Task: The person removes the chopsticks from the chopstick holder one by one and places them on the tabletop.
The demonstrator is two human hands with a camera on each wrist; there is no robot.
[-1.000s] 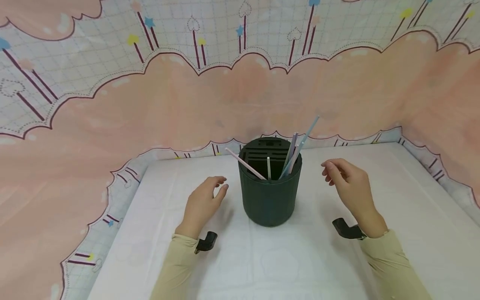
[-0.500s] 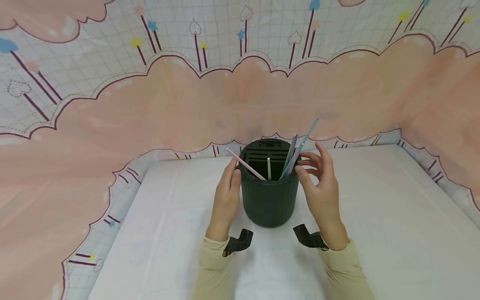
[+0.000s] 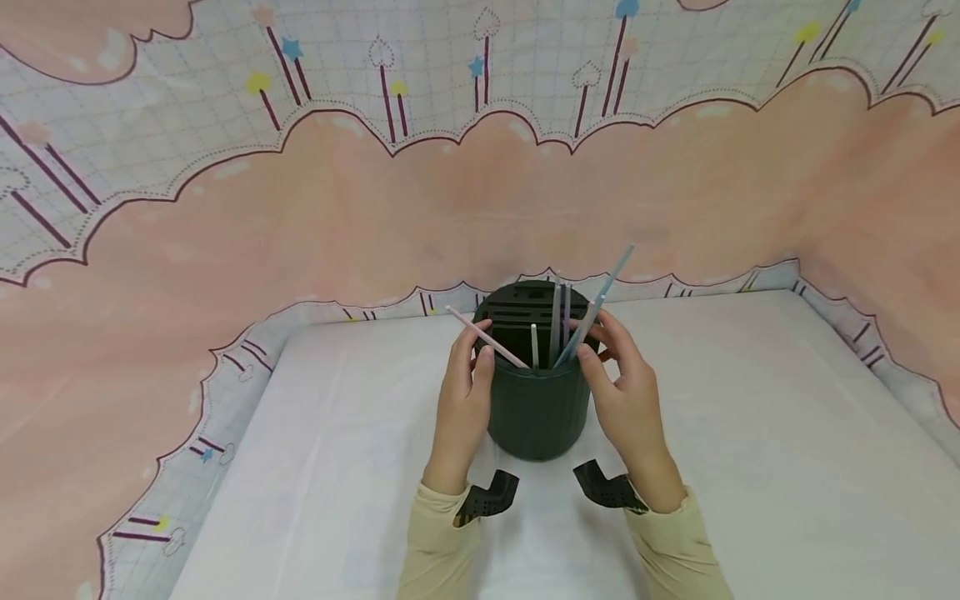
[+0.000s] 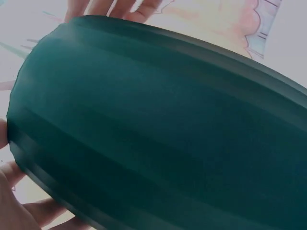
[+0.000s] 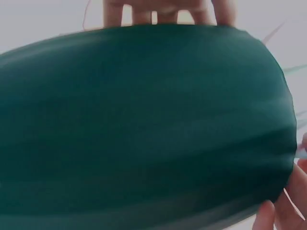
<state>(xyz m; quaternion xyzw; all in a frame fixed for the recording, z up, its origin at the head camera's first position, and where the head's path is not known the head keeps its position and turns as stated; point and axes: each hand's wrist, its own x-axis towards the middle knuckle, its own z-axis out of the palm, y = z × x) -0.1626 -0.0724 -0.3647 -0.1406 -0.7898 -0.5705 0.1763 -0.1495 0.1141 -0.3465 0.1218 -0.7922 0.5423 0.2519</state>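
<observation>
A dark green round holder [image 3: 537, 417] with a slotted back part to its top stands on the white cloth. Thin straws poke out of its front opening: a pink one [image 3: 480, 333] leans left, a blue one [image 3: 617, 273] leans right, and a purple one [image 3: 566, 304] rises nearly upright. My left hand [image 3: 461, 408] grips the rim on the left, thumb in front. On the right side, my right hand [image 3: 632, 400] holds the rim, its fingers partly hidden behind the straws. In both wrist views the ribbed wall [image 4: 158, 120] fills most of the picture, with fingers at its edges.
White cloth [image 3: 337, 467] covers the table around the holder. A peach curtain [image 3: 390, 225] printed with candles hangs behind it and along both sides. Black wrist cameras, such as the left one [image 3: 491, 493], sit on the inner wrists.
Both hands have come in from the sides to the holder's rim and now grip it. The purple straw and one beside it have shifted left and stand more upright.
</observation>
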